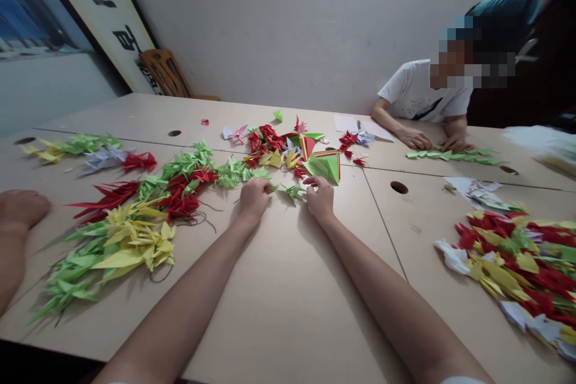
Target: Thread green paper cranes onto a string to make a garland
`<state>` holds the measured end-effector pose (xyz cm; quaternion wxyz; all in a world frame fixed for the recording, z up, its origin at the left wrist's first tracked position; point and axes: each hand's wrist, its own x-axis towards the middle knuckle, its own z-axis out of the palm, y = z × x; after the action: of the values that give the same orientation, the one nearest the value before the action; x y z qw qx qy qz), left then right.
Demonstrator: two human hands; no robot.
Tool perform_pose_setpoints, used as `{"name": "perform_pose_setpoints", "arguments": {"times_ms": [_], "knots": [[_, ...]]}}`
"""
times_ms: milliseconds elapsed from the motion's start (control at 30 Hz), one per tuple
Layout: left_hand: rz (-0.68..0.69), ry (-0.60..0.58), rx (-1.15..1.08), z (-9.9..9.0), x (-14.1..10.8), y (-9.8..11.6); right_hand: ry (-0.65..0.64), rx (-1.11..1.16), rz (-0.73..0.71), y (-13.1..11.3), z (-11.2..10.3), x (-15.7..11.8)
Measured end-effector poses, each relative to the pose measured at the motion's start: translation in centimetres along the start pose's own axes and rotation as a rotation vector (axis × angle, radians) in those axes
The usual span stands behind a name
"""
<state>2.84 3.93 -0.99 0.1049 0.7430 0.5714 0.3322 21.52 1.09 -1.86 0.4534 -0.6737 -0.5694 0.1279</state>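
Note:
Near the middle of the table, my left hand [254, 198] is closed, its fingertips pinching a small green folded paper piece [272, 188]. My right hand [320, 194] has its fingers curled together beside a green paper crane [294, 192] that lies between the hands; whether it grips anything is too small to tell. Just beyond my right hand stand green, red and yellow paper sheets [324, 167]. A string of green cranes [234, 173] reaches toward my left hand from the left. Behind the hands sit red cranes [269, 139] and yellow ones [272, 159].
Piles of yellow [135, 240], green and red cranes with dark threads cover the left. A mixed pile [522, 258] lies at right. Across the table [279, 312], a person [418, 96] handles a green string [454, 156]. Another person's hand [22, 207] rests at far left.

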Motion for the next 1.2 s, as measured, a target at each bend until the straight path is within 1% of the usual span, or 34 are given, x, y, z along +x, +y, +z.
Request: {"name": "perform_pose_setpoints", "arguments": {"times_ms": [100,233,300,400,500,567,667,733,833,1000,1100,1200], "knots": [[0.006,-0.006,0.054,-0.1,-0.1,0.0,-0.069,-0.056,0.006,-0.2,0.1,0.0],[0.010,0.008,0.125,-0.1,-0.2,0.0,-0.104,-0.065,0.019,-0.6,-0.1,0.0],[0.016,0.021,0.140,0.1,-0.3,0.0,-0.132,-0.120,0.009,-0.8,0.0,-0.2],[0.015,0.027,0.140,0.4,-0.4,0.0,-0.176,-0.254,-0.045,-1.0,0.3,-0.5],[0.026,0.066,0.109,0.3,-0.6,0.6,-0.205,-0.332,-0.126,-0.9,0.6,-0.8],[0.068,0.065,0.071,0.0,-0.7,1.2,-0.212,-0.324,-0.155,-0.6,0.7,-0.8],[0.136,-0.045,0.029,-0.4,-0.8,1.8,-0.215,-0.284,-0.150,-0.3,0.8,-0.6],[0.152,-0.086,0.024,-0.5,-0.9,1.9,-0.224,-0.277,-0.139,-0.2,0.9,-0.4],[0.169,-0.080,0.023,-0.3,-0.8,1.6,-0.254,-0.294,-0.140,-0.4,0.8,-0.3],[0.194,-0.117,0.054,0.0,-0.7,1.2,-0.324,-0.265,-0.206,-0.8,0.4,-0.4],[0.186,-0.126,0.091,-0.1,-0.7,1.3,-0.347,-0.226,-0.211,-1.1,0.1,-0.5],[0.199,-0.122,0.094,-0.2,-0.8,1.5,-0.343,-0.192,-0.228,-1.1,0.1,-0.5]]}}
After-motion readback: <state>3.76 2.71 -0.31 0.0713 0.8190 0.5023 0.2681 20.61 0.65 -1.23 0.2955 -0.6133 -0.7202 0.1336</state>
